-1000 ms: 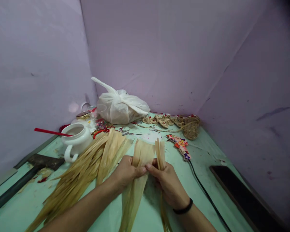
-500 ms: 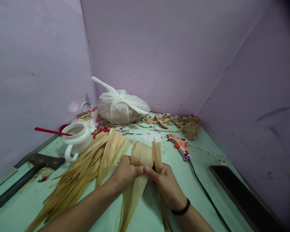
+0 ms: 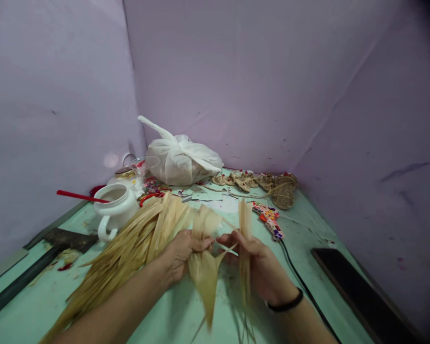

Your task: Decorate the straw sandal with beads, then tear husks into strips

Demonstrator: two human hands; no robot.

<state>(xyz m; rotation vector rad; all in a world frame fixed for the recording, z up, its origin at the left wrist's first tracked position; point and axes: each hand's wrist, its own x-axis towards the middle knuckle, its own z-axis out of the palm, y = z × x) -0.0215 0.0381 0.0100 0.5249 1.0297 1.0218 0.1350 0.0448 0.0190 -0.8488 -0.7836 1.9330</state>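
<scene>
My left hand (image 3: pixel 179 251) pinches a wide pale dried husk leaf (image 3: pixel 205 267) that hangs down to a point. My right hand (image 3: pixel 261 263) grips a narrow strip of the same husk (image 3: pixel 245 224), held upright and apart from the wide piece. A thin sliver bridges the gap between the two pieces. Both hands hover over the green table (image 3: pixel 304 239), just right of a large pile of long dried husk strips (image 3: pixel 129 248).
A white mug (image 3: pixel 115 210) with a red stick stands at the left, a tied white plastic bag (image 3: pixel 181 160) at the back. Woven straw pieces (image 3: pixel 272 184) lie back right. A colourful glue gun (image 3: pixel 268 217) with a black cord, a dark slab (image 3: pixel 361 294) and a cleaver (image 3: pixel 39 260) flank the hands.
The husk has split: my right hand has pulled the narrow strip away to the right while my left hand keeps the wide piece. The view shifted slightly.
</scene>
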